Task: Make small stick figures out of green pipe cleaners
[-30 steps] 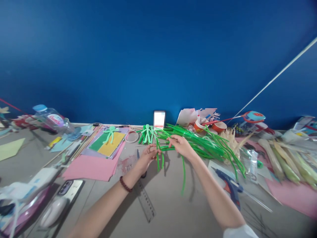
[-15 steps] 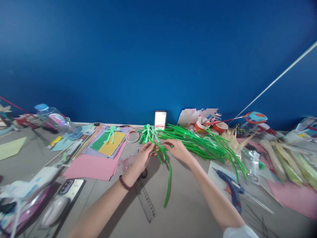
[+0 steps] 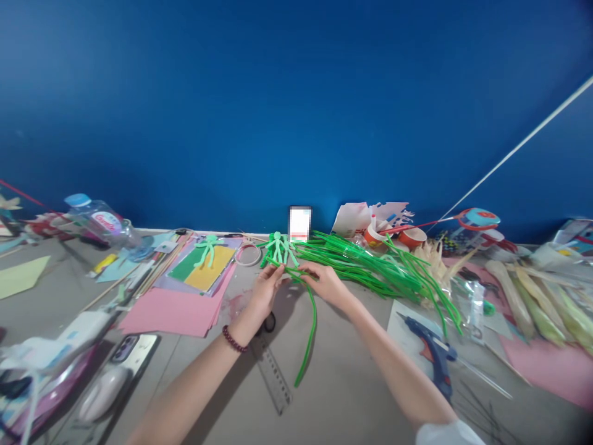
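Green pipe cleaners [image 3: 311, 337] are between my two hands, with one long end curving down toward the table. My left hand [image 3: 267, 287] pinches them on one side. On the other side, my right hand [image 3: 322, 282] has thumb and fingers closed on them; the exact spot of the grip is partly hidden. Just behind the hands stands a light green pipe-cleaner figure [image 3: 277, 244]. A similar figure [image 3: 210, 252] lies on green and yellow sheets to the left. To the right spreads a big bundle of green pipe cleaners [image 3: 365, 266].
A clear ruler [image 3: 274, 377] and scissors [image 3: 269, 322] lie under my left forearm. At right is a blue glue gun [image 3: 430, 346], with corn husks [image 3: 532, 303] farther out. Pink paper [image 3: 171, 312], a phone [image 3: 146, 349] and a plastic bottle [image 3: 104, 219] are at left.
My right hand has moved left and closed on the pipe cleaners. Their short ends, which pointed down, now run between the hands; the long hanging end has swung left.
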`<state>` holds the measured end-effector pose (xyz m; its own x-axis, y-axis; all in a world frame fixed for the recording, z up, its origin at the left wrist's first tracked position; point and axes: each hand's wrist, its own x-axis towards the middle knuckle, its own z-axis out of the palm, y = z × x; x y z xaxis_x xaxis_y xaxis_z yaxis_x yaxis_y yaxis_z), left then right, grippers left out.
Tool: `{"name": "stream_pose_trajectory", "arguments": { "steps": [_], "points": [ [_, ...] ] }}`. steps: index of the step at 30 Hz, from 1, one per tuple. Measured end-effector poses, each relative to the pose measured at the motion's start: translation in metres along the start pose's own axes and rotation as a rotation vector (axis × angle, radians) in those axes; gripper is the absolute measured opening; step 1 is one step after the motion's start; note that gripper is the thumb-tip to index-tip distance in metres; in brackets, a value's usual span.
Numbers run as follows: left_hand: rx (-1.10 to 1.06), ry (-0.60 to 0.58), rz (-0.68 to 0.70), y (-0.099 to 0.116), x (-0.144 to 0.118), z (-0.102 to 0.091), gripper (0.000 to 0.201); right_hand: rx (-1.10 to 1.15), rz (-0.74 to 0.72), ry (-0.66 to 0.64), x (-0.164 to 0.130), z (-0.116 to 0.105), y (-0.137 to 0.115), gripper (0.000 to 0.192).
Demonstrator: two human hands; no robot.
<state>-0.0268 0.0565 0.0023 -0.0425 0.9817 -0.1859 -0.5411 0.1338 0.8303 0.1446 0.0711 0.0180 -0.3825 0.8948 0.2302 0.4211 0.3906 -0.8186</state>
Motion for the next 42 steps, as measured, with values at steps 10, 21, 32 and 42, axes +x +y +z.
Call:
{"name": "stream_pose_trajectory", "arguments": {
  "steps": [10, 21, 32, 42],
  "points": [
    [0.036, 0.000, -0.004, 0.004, 0.004, -0.003, 0.018, 0.602, 0.340, -0.144, 0.003, 0.006, 0.010, 0.035],
    [0.023, 0.019, 0.018, 0.007, 0.007, -0.006, 0.019, 0.593, 0.341, -0.123, 0.004, -0.001, 0.015, 0.041],
    [-0.047, 0.047, 0.068, 0.009, 0.014, -0.015, 0.020, 0.627, 0.374, -0.021, 0.006, -0.008, 0.015, 0.028],
    [0.272, 0.024, 0.105, 0.018, 0.008, -0.012, 0.018, 0.702, 0.435, 0.113, 0.010, -0.020, 0.024, 0.026]
  ]
}}
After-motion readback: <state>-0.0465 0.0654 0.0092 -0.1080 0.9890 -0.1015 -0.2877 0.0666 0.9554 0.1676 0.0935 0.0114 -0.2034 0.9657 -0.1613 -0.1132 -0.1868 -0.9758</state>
